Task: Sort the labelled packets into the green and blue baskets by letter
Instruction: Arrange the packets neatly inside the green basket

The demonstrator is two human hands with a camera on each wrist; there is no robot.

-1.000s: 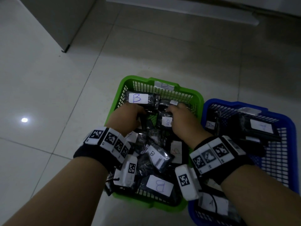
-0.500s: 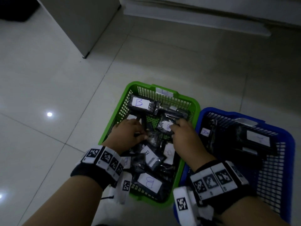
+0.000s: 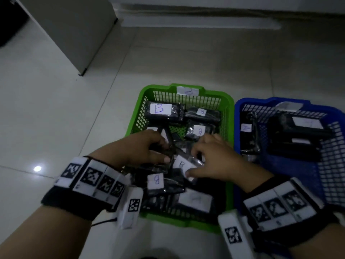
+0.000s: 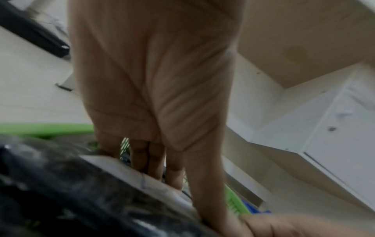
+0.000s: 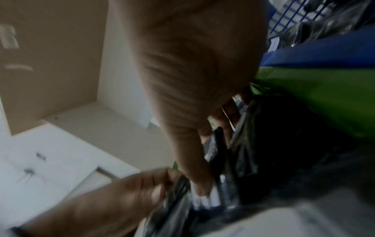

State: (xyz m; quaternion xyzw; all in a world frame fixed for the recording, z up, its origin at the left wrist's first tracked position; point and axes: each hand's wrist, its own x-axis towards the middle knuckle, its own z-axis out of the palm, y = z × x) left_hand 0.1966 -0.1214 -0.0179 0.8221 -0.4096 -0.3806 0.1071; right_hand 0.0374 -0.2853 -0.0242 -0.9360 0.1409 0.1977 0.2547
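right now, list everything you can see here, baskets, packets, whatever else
green basket: one, green, on the floor, left of the blue one, paper tag on its far rim
blue basket: one, blue, right of the green one, rims close
packets: many, black with white letter labels, in both baskets; most in the green one, where the readable labels show B
cabinet: one, grey, far left
floor: pale glossy tiles
left hand: grips a packet in the green basket
right hand: pinches a B packet there
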